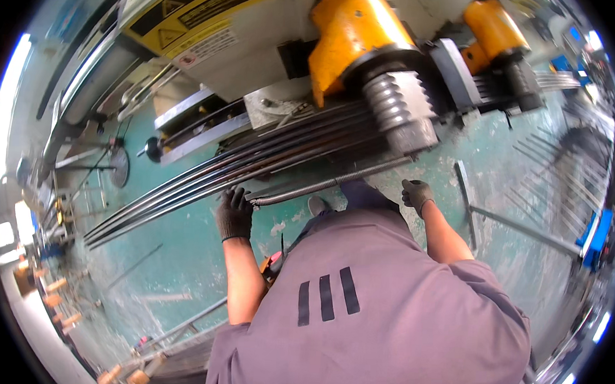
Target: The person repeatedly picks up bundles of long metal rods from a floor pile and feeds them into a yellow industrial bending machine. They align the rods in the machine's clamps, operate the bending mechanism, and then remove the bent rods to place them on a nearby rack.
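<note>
Landmark: the ribbed grey roller (399, 110) under the near yellow housing (350, 38) of the machine.

Left hand (234, 212), dark glove, sits at the left end of a thin threaded-looking rod (322, 184). Fingers curled over the rod end and the lowest bars of the bundle; looks like a loose wrap, probably to steady and steer that end.

The rod runs from the left hand up and rightward to just below the roller, lying alongside the bundle of long steel bars (239, 164). Bundle fans out left of the roller and passes under it, so the bars seem lined up with the roller's feed line.

Right hand (416, 194), also gloved, is below and slightly right of the roller, just off the rod's right end. Fingers partly curled; can't tell if it pinches anything or only hovers.

Second yellow housing (493, 28) further right of the roller. Green floor (179, 255) below, loose bars scattered. Person's grey shirt (378, 307) fills the bottom of the view.
</note>
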`<state>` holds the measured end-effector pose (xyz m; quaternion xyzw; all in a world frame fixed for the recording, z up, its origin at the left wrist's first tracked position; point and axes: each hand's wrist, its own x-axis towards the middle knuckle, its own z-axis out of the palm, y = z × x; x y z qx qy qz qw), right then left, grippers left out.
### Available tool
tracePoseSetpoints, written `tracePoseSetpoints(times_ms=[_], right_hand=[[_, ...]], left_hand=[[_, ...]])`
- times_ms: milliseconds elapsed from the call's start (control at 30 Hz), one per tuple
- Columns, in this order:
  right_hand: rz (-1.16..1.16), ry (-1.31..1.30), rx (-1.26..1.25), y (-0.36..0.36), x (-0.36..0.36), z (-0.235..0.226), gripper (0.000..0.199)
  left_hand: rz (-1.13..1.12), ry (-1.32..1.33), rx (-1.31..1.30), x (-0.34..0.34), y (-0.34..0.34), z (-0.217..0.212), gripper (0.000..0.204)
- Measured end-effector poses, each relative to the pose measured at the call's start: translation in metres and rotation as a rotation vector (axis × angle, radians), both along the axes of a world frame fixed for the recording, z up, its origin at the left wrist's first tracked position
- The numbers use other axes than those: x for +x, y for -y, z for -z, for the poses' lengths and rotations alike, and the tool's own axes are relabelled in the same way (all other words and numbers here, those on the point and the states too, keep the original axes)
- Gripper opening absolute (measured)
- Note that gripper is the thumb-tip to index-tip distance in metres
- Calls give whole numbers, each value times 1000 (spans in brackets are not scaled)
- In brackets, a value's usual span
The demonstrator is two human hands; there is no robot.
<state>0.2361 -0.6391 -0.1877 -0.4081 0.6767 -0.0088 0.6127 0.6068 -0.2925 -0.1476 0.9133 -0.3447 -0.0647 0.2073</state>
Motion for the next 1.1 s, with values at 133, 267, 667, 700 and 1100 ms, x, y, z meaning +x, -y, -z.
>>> tracePoseSetpoints(times_ms=[133,267,667,700,1100], right_hand=[[135,45,-94,-26,-18,-25,30],[280,228,-264,-9,-17,-45,27],[663,1498,-109,116,87,-174,28],[655,1460,-128,117,94,-190,27],[889,1339,-121,143,128,-210,15]], left_hand=[[-201,-604,-522,-12,11,12,39],[-507,-1426,-1182,-3,-4,19,37],[-368,-1254,-1722,20,8,-134,56],[-369,-1244,-1697,15,12,-146,56],[-317,-422,-1350,2,57,-301,55]])
